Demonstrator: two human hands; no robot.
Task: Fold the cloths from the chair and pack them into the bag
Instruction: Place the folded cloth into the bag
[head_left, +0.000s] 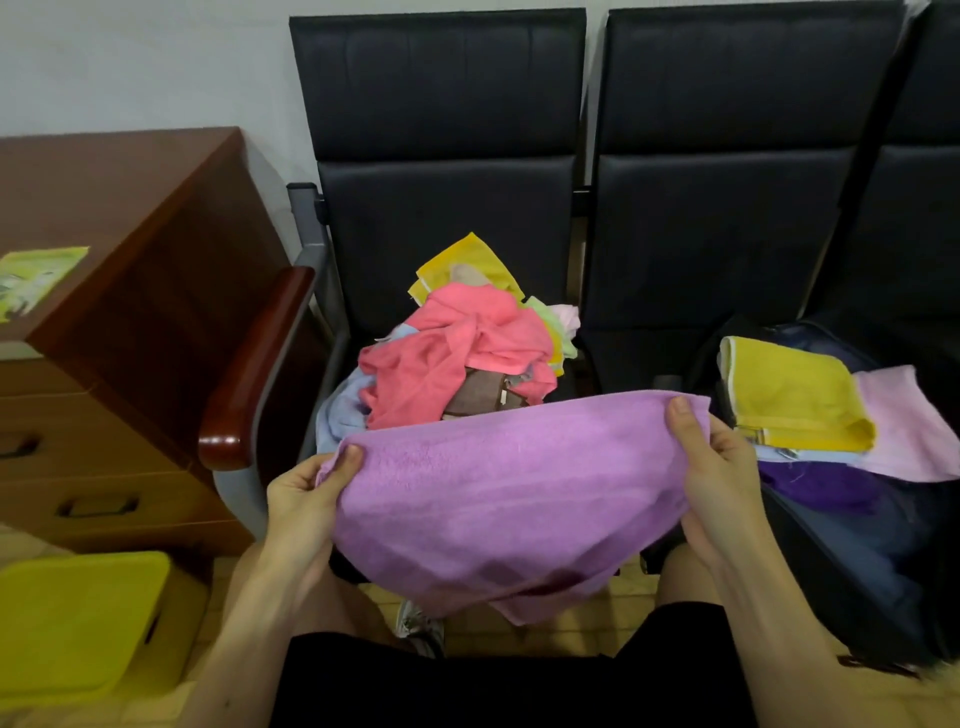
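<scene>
1. Holding one lilac terry cloth (509, 499) spread over our lap, we pinch its top edge with both hands: the left hand (304, 499) grips the left corner with its thumb on top, and the right hand (719, 467) grips the right corner the same way.
2. Below the sagging cloth we see pale floor tiles (597, 613) and one grey shoe (421, 623).
3. At lower left stands one yellow plastic box (78, 623).
4. Just behind the held cloth, one loose pile of cloths (457, 358) lies on the left seat. Coral pink is on top, and we also count yellow, brown, pale blue, pale green and pale pink.
5. At the next seat to the right, one dark open bag (857, 545) carries four folded cloths: a yellow cloth (795, 400) on top, then a pale pink cloth (914, 426), a thin pale blue one and a dark purple cloth (821, 483).
6. We count three black padded chairs (447, 208) in a row, with one glossy wooden armrest (254, 374) at the left end.
7. Farther left stands one reddish wooden cabinet (130, 208) with two drawer handles and a green leaflet (36, 275) on top, against a white wall (130, 62).
</scene>
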